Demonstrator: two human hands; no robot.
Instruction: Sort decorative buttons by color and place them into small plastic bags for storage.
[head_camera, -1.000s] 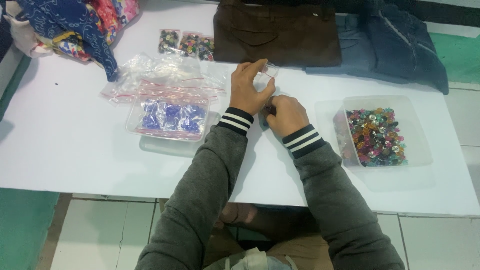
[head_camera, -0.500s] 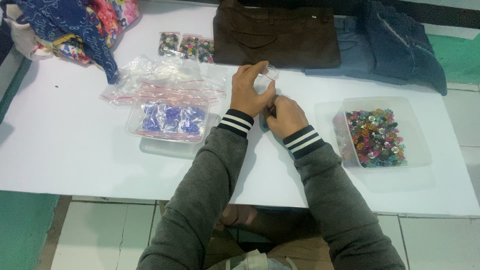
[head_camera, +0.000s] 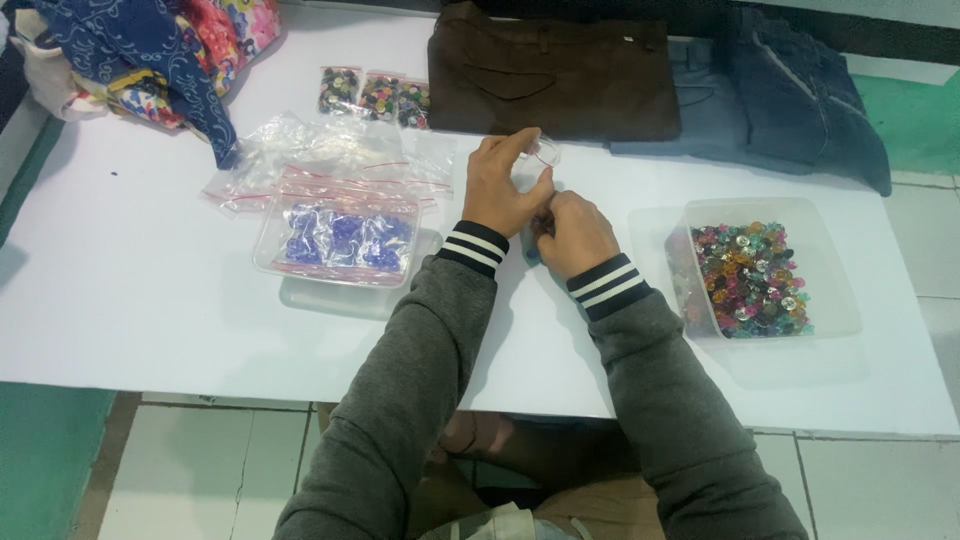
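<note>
White tabletop (head_camera: 130, 290) is filling most of my view, and I am placing everything else against the clear tub of mixed coloured beads (head_camera: 752, 278) sitting at its right side. Far left of the tub, a heap of patterned cloth (head_camera: 140, 55) is spilling over the table's corner. Up and left of the tub, folded brown trousers (head_camera: 555, 75) are lying flat, with folded blue jeans (head_camera: 800, 95) directly above the tub, touching the trousers. Well left of the tub, a pile of clear zip bags (head_camera: 330, 165) is lying above a lidded tray of blue beads (head_camera: 345, 240). 3 small bags of dark beads (head_camera: 377, 97) are lying further up, beside the trousers. Just left of the tub, I am seeing both hands meeting: my left hand (head_camera: 500, 190) is pinching a small clear bag (head_camera: 540, 152) between thumb and fingers, and my right hand (head_camera: 575, 230) is curling closed against it; what it grips I cannot tell.
</note>
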